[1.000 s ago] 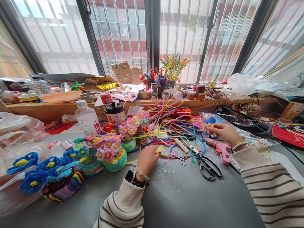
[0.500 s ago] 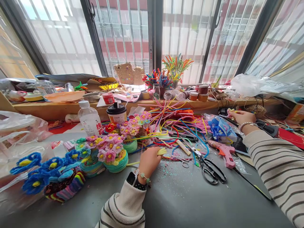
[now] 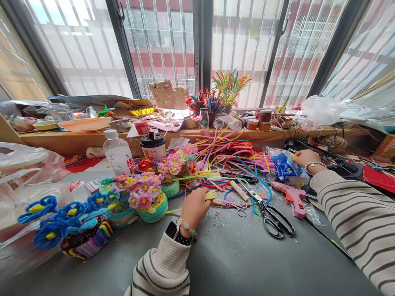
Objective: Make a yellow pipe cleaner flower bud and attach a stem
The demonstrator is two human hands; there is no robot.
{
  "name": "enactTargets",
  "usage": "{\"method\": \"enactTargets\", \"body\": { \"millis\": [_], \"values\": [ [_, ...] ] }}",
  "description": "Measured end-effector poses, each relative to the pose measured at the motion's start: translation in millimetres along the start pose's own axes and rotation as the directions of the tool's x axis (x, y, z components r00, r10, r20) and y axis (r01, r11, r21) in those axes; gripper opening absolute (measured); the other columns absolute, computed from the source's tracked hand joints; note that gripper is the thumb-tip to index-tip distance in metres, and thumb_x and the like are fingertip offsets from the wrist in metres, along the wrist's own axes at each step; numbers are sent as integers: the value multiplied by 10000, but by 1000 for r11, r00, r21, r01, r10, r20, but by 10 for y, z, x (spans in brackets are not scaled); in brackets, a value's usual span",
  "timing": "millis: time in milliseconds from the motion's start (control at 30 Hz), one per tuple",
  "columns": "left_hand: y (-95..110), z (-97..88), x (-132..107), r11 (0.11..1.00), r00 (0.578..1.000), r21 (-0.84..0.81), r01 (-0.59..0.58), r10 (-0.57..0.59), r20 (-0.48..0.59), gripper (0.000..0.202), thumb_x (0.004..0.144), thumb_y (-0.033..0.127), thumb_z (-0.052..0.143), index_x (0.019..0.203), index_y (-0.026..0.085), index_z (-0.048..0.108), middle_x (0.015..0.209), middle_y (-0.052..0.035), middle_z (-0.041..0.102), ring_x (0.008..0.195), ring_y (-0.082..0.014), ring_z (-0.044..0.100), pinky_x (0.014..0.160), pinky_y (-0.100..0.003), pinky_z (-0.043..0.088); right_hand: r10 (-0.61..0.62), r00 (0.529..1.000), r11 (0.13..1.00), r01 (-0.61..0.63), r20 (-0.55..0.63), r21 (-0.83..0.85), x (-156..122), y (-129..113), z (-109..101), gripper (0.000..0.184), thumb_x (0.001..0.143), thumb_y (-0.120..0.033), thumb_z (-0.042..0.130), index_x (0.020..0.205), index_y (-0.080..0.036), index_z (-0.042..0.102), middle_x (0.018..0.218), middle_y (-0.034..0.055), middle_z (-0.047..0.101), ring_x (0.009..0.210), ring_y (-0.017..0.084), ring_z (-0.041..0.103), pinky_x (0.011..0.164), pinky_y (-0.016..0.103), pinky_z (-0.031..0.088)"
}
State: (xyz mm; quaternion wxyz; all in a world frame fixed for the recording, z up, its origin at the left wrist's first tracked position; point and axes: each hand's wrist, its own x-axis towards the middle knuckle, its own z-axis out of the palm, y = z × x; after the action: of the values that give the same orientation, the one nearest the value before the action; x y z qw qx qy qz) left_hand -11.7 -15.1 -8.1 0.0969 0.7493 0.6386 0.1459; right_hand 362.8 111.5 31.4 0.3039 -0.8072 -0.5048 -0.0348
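My left hand (image 3: 194, 206) rests on the grey table (image 3: 234, 263), closed on a small bundle of yellow pipe-cleaner pieces (image 3: 210, 195). It lies just right of a green yarn basket of pink flowers (image 3: 147, 197). My right hand (image 3: 306, 158) is farther right, fingers curled over the edge of a blue plastic packet (image 3: 285, 164); something small and yellow shows at its fingertips. A tangle of coloured pipe cleaners (image 3: 230, 158) spreads between the hands.
Black scissors (image 3: 273, 220) and a pink glue gun (image 3: 293, 199) lie right of centre. Blue flower crafts (image 3: 66, 224) sit at the left. A water bottle (image 3: 118, 154) and a lidded cup (image 3: 152, 146) stand behind. The window ledge (image 3: 77, 142) is crowded with jars and craft supplies.
My right hand went from the pipe cleaners out to the far right, then came back a little onto the blue packet. My left hand has hardly moved.
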Motion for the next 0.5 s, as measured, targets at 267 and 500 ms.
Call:
{"method": "enactTargets", "body": {
  "millis": [267, 500],
  "values": [
    [18, -11, -15, 987, 995, -162, -2, -14, -99, 558, 647, 640, 382, 973, 199, 485, 949, -51, 592, 852, -195, 544, 661, -252, 371, 13, 986, 959, 35, 167, -282, -126, -78, -43, 227, 737, -125, 464, 842, -4, 626, 889, 286, 563, 852, 266, 550, 607, 316, 329],
    [14, 33, 27, 953, 981, -282, -113, 61, -184, 391, 811, 428, 260, 955, 155, 501, 946, -92, 571, 879, -190, 513, 746, -286, 371, 46, 988, 938, 8, 149, -347, -185, -128, -80, 310, 765, -191, 455, 1002, -13, 545, 956, 293, 547, 904, 324, 531, 655, 344, 368]
  ]
}}
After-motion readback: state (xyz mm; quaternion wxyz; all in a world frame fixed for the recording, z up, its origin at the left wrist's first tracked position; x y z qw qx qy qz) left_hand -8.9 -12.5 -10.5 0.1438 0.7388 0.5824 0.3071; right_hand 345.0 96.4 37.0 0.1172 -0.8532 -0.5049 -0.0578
